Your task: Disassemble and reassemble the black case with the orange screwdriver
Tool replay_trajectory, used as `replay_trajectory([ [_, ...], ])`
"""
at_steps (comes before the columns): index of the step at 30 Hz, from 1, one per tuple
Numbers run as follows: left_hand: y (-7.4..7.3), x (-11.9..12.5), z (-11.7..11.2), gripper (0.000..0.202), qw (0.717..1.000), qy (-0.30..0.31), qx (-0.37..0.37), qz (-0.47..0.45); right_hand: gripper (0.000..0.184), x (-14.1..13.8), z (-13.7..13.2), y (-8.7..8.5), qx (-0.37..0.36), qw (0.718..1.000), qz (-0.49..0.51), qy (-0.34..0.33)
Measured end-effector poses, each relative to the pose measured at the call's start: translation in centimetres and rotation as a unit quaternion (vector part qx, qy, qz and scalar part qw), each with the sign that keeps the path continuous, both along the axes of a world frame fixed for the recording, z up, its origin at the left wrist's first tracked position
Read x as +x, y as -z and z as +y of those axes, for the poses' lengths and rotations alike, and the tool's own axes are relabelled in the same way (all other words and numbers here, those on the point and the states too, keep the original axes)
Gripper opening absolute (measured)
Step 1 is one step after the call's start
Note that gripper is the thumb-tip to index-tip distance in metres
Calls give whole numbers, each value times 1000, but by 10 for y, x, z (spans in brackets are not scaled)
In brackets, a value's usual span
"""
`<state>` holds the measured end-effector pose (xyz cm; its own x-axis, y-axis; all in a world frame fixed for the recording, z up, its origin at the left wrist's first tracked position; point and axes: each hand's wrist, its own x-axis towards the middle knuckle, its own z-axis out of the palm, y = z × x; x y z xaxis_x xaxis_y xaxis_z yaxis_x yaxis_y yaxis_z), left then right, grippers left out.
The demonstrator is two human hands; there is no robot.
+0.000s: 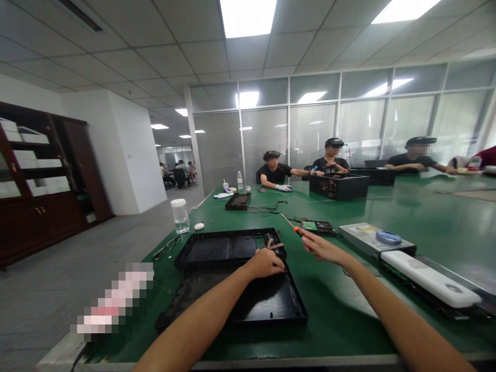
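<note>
My left hand [266, 261] is curled, knuckles up, at the far edge of the nearer black plastic case half [271, 310], right by a bundle of reddish wires [271, 243]; what its fingers grip is hidden. My right hand [320, 246] hovers above the green table, closed around a screwdriver with an orange handle [296, 230], its thin shaft pointing away to the upper left. A second black case half [217, 248] lies just behind the first. A small green circuit board [310, 226] sits beyond the screwdriver.
To the right lie a grey metal drive with a blue disc [377, 238] and a long white device [430, 279]. A clear jar [180, 216], a white pebble-like piece and pliers sit at left. Three people work at the far table end around a black computer case [339, 185].
</note>
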<state>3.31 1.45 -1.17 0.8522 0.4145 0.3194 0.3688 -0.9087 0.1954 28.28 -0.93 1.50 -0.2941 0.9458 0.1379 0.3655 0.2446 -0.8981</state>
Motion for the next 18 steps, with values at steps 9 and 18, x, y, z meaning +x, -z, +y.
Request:
replay_trajectory([
  [9, -1, 1, 2, 15, 1000, 7, 5, -11, 33, 6, -2, -9, 82, 996, 31, 28],
  [18, -3, -2, -1, 15, 1000, 4, 12, 3, 27, 6, -2, -19, 227, 967, -69, 91],
])
